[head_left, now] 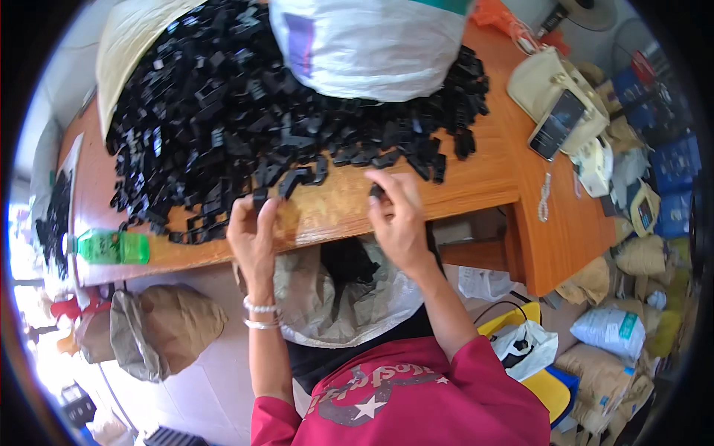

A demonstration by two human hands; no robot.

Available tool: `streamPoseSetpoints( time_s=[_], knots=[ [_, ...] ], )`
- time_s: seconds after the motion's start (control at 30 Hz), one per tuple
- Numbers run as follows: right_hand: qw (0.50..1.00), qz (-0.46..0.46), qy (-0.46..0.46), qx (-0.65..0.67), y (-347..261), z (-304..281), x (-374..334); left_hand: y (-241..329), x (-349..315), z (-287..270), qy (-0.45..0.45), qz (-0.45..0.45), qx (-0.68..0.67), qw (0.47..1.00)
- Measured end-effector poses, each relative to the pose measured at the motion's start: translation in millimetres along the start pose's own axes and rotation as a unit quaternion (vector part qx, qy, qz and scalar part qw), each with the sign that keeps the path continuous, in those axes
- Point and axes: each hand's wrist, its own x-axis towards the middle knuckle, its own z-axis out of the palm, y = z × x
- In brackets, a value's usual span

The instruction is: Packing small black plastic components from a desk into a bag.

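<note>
A large heap of small black plastic parts point(216, 119) covers much of the wooden table point(476, 182). At the heap's near edge, my left hand point(254, 234) pinches one black plastic part point(259, 199) between thumb and fingers. My right hand point(398, 219), a little blurred, is closed on another small black part point(376, 192), mostly hidden by the fingers. Both hands are just above the table's front edge, apart from each other. Below them, an open woven sack point(305, 297) on my lap side holds dark pieces.
A white woven bag point(372, 56) rests on the heap. A green bottle point(111, 247) lies at the table's left edge. At the right are a phone point(558, 123) and a cream handbag point(532, 82). Brown sacks point(171, 323) stand at lower left, a yellow stool point(547, 394) at lower right.
</note>
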Motion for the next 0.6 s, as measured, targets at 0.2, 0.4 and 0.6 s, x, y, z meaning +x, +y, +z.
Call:
streamPoseSetpoints(
  time_s=[0.2,0.4,0.6],
  knots=[
    [0.960,0.050,-0.107,0.254,-19.5,0.0,-6.4,1.7,-31.8,-9.0,-0.244,-0.021,0.106,0.964],
    [0.964,-0.078,-0.142,0.212,-30.4,-0.8,-8.4,24.5,-36.1,-2.9,-0.229,-0.156,0.032,0.960],
    [0.970,-0.072,-0.121,0.201,-27.3,-9.2,-11.4,34.4,-39.8,6.1,-0.241,-0.191,-0.033,0.951]
  ],
)
